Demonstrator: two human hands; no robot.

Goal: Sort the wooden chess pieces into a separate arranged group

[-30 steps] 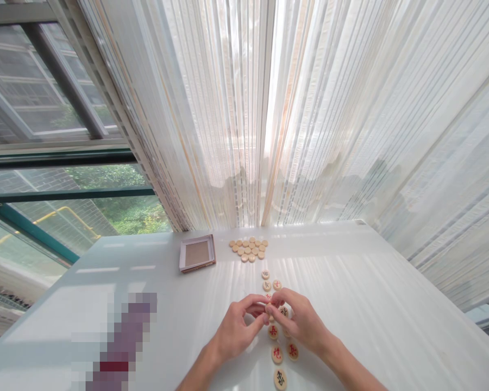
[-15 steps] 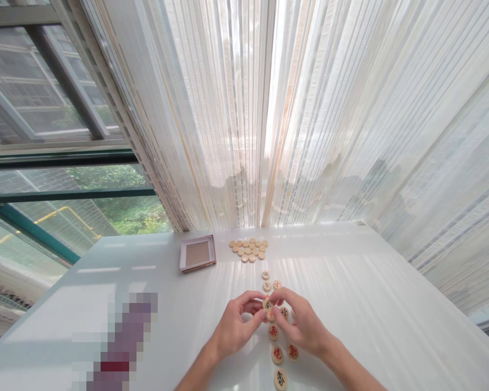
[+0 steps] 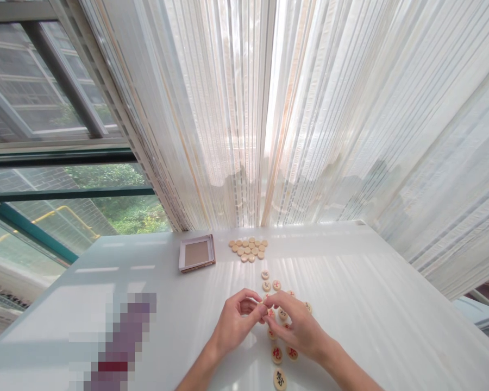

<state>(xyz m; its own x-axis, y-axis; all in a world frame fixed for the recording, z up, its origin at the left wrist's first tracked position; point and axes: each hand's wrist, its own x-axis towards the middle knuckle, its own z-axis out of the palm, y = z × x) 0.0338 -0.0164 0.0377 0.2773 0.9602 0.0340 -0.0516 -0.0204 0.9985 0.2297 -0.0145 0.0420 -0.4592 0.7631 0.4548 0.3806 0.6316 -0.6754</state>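
Round wooden chess discs with red or black characters lie face up in a loose line on the white table (image 3: 370, 304), among them one at the near edge (image 3: 280, 378) and three farther out (image 3: 266, 285). My left hand (image 3: 236, 323) and my right hand (image 3: 295, 325) meet over the middle of this line, fingertips pinched together on a disc (image 3: 264, 307). Several more discs sit partly hidden under my right fingers. Beyond, a tight cluster of blank-faced discs (image 3: 249, 249) lies near the curtain.
A shallow square box (image 3: 197, 253) with a brown inside rests left of the blank cluster. Sheer white curtains (image 3: 293, 108) hang along the table's far and right sides. A window (image 3: 44, 163) is at the left. A blurred patch covers the table's near left.
Both hands have slid slightly toward me and lowered onto the discs. The disc that showed between the fingertips half a second ago is now mostly covered. One disc now shows right of my right hand.
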